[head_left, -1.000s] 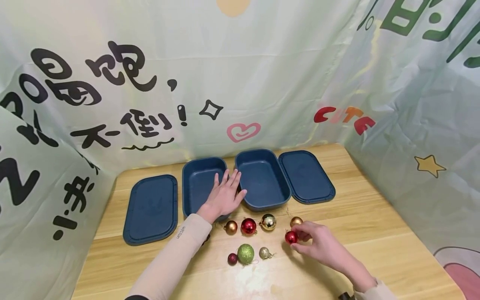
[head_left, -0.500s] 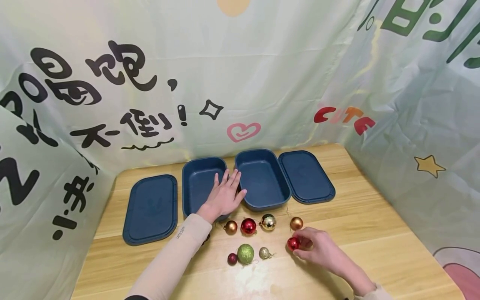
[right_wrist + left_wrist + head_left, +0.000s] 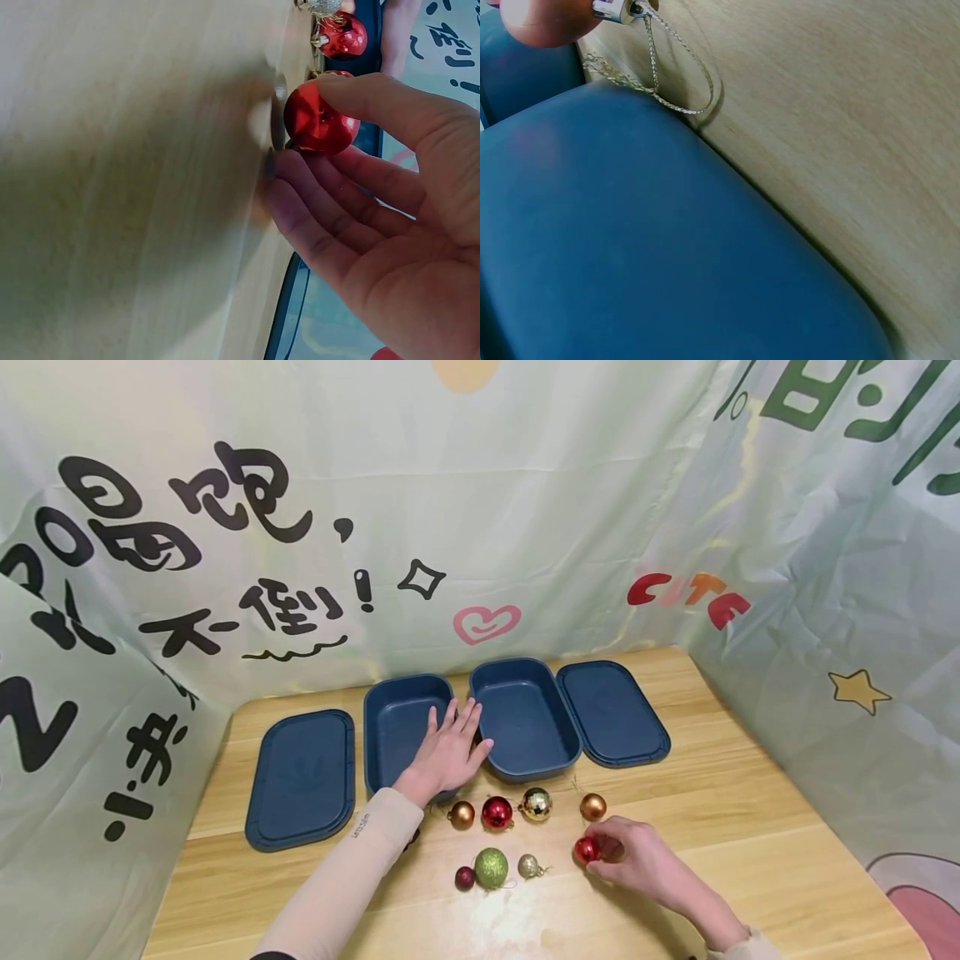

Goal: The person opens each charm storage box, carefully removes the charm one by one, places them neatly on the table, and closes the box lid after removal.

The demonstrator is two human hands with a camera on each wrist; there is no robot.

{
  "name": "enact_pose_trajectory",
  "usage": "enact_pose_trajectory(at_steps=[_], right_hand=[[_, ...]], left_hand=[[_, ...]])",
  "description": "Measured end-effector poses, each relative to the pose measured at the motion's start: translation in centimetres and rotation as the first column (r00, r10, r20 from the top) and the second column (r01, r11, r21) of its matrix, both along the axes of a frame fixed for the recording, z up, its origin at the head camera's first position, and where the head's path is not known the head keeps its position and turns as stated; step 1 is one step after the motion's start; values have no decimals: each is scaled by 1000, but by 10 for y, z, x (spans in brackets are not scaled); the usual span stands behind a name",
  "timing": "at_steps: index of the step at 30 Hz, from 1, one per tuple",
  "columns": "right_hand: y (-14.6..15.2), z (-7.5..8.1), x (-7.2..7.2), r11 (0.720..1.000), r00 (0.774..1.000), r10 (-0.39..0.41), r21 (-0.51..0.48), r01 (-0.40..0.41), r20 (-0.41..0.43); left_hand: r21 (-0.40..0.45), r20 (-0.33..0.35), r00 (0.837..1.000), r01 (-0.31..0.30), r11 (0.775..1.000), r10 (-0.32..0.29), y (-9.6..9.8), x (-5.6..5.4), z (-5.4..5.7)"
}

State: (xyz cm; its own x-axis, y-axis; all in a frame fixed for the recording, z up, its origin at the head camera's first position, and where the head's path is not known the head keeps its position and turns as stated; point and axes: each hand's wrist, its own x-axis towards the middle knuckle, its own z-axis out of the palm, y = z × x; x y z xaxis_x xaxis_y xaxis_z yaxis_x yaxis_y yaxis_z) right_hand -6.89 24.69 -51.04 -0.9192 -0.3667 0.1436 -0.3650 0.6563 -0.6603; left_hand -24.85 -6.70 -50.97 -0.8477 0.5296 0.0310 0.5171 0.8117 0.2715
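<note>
My right hand (image 3: 637,860) pinches a small shiny red Christmas bauble (image 3: 587,850) between thumb and fingers, low at the tabletop's right part. The right wrist view shows the red bauble (image 3: 322,120) under the thumb. Just beyond it lies a copper bauble (image 3: 592,807). My left hand (image 3: 444,760) has its fingers spread over the right side of the left blue box (image 3: 397,727). Left of the right hand lie a larger red bauble (image 3: 497,813), a mirrored gold one (image 3: 536,804), another copper bauble (image 3: 461,815), a green glittery one (image 3: 491,868) and small dark red and pale gold ones.
A second blue box (image 3: 528,727) stands right of the first. Flat blue lids lie on the outer sides, one at the left (image 3: 303,781) and one at the right (image 3: 615,714). A printed cloth (image 3: 555,527) hangs behind and beside the wooden table (image 3: 720,802).
My right hand has drawn the small red bauble slightly nearer and to the right, away from the copper bauble. The left hand has stayed in place.
</note>
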Motion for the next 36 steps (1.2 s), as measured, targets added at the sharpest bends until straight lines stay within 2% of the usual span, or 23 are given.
enact_pose_trajectory(at_steps=[7,24,36], right_hand=[[-1,1,0,1000,999,5,8,-5,42],[-1,4,-1,999,999,3,46,-5,44],[0,7,-1,999,999,15,36,-16,29]], left_hand=[[5,2,1000,1,1000,-1,0,0,1],[-8,11,1000,-1,1000,1,0,1,2],[-26,13,1000,0,1000,0,0,1,3]])
